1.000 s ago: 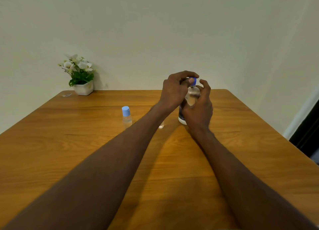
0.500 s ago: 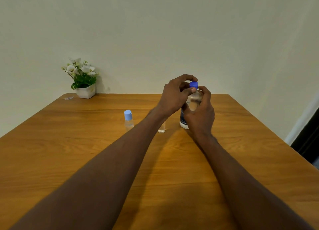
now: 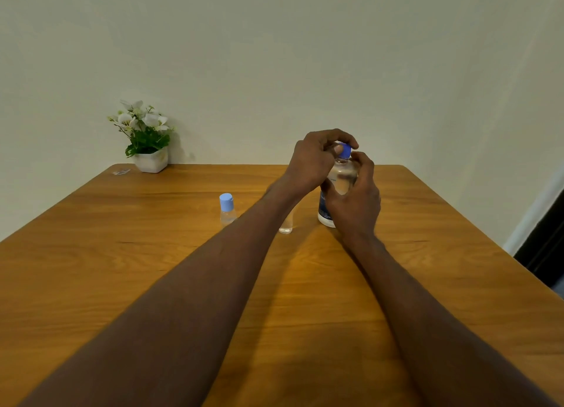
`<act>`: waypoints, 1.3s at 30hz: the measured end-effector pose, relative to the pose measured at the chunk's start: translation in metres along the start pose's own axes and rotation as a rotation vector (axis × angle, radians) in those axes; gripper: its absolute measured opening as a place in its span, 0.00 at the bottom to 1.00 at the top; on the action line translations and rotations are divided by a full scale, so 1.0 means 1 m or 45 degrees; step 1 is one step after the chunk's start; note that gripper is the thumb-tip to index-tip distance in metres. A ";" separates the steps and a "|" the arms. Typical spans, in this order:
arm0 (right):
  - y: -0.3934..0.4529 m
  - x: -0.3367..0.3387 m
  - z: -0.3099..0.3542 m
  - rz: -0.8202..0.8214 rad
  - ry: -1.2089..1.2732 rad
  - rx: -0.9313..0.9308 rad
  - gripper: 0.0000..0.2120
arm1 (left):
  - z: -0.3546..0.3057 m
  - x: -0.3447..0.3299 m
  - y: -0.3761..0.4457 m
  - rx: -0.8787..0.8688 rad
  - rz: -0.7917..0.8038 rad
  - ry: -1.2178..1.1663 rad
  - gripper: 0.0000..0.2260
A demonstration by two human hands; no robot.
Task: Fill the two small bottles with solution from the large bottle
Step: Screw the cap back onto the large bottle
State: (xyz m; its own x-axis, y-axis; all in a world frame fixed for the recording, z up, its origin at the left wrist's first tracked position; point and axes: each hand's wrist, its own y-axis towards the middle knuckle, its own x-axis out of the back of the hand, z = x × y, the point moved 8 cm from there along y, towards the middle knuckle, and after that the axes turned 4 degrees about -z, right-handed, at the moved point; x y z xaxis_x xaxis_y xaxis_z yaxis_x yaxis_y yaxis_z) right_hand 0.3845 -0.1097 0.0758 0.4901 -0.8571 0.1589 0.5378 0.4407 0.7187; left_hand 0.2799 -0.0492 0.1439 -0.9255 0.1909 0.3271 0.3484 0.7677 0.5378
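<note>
Bottle, large: big bottle (image 3: 341,179) stands upright on the surface (image 3: 91,254), right of centre, toward the far edge; I see clear liquid inside and a dark label low down.
Cap: blue cap (image 3: 345,150) sits on its neck.
Left hand: my left hand (image 3: 317,159) arches over the top, fingers (image 3: 338,149) curled and pinching the cap.
Right hand: my right hand (image 3: 355,199) wraps the body from the near side, fingers clamped round it.
Small bottles: capped bottle (image 3: 227,208) stands left of my left forearm; second bottle (image 3: 286,223) just beside the big one, its top hidden by that arm.
Far left corner: flower pot (image 3: 151,160).
</note>
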 end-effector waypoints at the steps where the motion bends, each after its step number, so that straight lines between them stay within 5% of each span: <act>1: 0.000 0.000 0.000 -0.001 0.001 0.003 0.38 | 0.000 0.000 0.000 0.000 0.014 -0.012 0.15; 7: 0.000 0.000 0.001 0.009 0.009 0.012 0.37 | 0.006 0.005 0.000 0.004 -0.052 -0.073 0.09; 20: 0.001 -0.001 0.002 0.037 -0.013 0.112 0.47 | 0.006 -0.004 -0.010 0.004 -0.219 0.102 0.16; 39: 0.010 0.000 0.004 0.093 0.070 0.145 0.38 | 0.014 0.006 -0.001 0.146 -0.128 0.028 0.09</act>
State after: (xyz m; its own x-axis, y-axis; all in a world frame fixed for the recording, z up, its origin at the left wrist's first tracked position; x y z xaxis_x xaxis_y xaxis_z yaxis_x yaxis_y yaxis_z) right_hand 0.3870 -0.1064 0.0853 0.5635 -0.8065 0.1787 0.4195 0.4657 0.7792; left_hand 0.2722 -0.0399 0.1343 -0.9509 0.0972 0.2939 0.2340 0.8473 0.4769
